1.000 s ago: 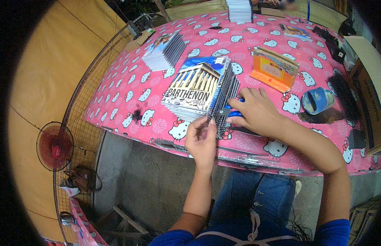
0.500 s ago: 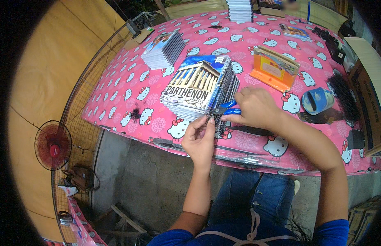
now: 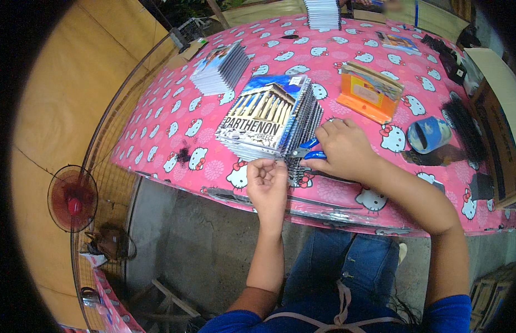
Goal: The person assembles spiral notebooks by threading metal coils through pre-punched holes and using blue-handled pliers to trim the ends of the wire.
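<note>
A stack of spiral-bound notebooks, its top cover showing an ancient columned temple under a blue sky, lies on the pink patterned table. Black wire coils run along the stack's right side. My right hand grips blue-handled pliers, whose jaws point left at the coil ends by the stack's lower right corner. At the near edge of that corner is my left hand, its fingers curled in and thumb against them. Whatever they pinch is too small to make out.
Another notebook stack stands farther left, and a white stack at the far edge. To the right are an orange stand, a blue cup-like container, black coils and a cardboard box. A red fan stands left of the table.
My left fingers have curled in more and drawn slightly away from the pliers' tip. The pliers' jaws have moved a little right, off the notebook corner.
</note>
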Motion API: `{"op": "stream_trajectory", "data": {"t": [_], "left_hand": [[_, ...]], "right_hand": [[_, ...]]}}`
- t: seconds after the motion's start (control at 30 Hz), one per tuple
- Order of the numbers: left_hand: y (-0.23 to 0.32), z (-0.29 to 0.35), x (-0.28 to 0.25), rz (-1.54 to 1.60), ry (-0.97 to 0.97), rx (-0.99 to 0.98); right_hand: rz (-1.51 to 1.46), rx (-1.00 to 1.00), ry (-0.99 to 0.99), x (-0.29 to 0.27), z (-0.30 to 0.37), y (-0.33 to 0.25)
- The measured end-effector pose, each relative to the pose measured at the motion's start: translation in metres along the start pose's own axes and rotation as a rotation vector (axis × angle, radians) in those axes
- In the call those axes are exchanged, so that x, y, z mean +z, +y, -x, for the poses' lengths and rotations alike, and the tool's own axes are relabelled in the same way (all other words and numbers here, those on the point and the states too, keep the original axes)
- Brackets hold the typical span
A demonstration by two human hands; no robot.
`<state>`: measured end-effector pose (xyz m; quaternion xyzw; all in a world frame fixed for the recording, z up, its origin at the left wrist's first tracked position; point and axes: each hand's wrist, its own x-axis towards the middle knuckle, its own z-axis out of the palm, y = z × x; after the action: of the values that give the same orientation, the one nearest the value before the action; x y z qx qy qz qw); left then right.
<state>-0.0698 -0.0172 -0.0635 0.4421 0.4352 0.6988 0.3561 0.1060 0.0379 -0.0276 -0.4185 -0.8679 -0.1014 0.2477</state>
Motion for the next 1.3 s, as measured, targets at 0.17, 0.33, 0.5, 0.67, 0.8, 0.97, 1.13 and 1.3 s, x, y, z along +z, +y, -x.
{"op": "stream_trajectory", "data": {"t": [0.17,0.33,0.5,0.67,0.8,0.97,1.13,1.3], "left_hand": [[-0.008,-0.003,-0.001,-0.104,-0.01,0.001],[-0.001,-0.005,-0.007,-0.01,0.012,-0.112],[-0.005,-0.005,0.0,0.031,-0.009,-0.051],[-0.01,-0.005,-0.002,-0.034,-0.042,-0.032],[-0.017,-0.007,-0.009,-0.027,-0.028,-0.075],[-0.01,-0.005,-0.009,0.0,-0.041,-0.164],[-0.02,-0.005,-0.007,0.002,-0.042,-0.048],[-0.013,-0.007,-0.016,-0.056,-0.05,-0.247]], "right_hand": [[-0.078,0.097,-0.231,-0.001,-0.002,0.0],[-0.113,0.152,-0.264,-0.005,0.004,0.0],[0.045,-0.077,0.211,0.009,0.01,0.009],[-0.043,0.003,-0.021,0.005,0.004,0.003],[-0.084,0.159,-0.356,0.002,0.001,0.0],[-0.017,-0.006,0.074,0.011,0.014,0.012],[-0.054,0.054,-0.11,0.014,0.008,0.002],[-0.128,0.254,-0.522,0.001,0.008,0.0]]}}
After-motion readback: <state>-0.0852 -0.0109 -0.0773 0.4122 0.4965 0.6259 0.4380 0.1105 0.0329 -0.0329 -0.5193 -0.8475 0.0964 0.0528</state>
